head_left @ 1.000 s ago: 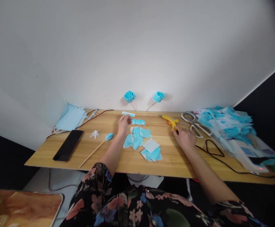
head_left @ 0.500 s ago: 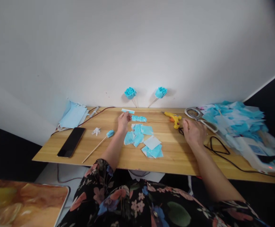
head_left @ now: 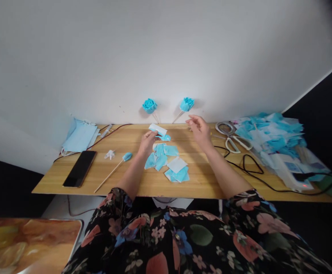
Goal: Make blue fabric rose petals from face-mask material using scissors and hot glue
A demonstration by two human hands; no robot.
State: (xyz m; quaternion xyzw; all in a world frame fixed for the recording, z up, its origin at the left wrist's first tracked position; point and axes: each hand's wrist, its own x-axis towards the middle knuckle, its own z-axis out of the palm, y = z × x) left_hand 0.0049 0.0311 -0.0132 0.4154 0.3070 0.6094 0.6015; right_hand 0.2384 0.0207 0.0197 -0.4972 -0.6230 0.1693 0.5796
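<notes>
My left hand (head_left: 148, 141) pinches a folded strip of blue-and-white mask fabric (head_left: 158, 129), its white side showing. Just below the strip, partly covered by it, lie folded blue pieces (head_left: 166, 137) on the table. My right hand (head_left: 199, 129) is raised to the right of the strip, fingers loosely bent and apart, with nothing visible in them. The yellow glue gun is mostly hidden behind that hand. Nearer my body lie loose blue fabric squares (head_left: 160, 156) and a small stack with a white square (head_left: 177, 164) on top.
Two blue fabric flowers (head_left: 149, 105) on sticks lean against the wall. At left are masks (head_left: 82, 136), a phone (head_left: 79, 168), a white scrap (head_left: 109, 154) and a stick with a blue bud (head_left: 127, 156). Scissors (head_left: 237, 144), black cable (head_left: 251, 172), fabric pile (head_left: 271, 131) and power strip (head_left: 293, 173) occupy the right.
My right hand has moved left and away from me, from beside the cable to over the glue gun. The strip in my left hand is tilted, now showing more white. The view has shifted slightly.
</notes>
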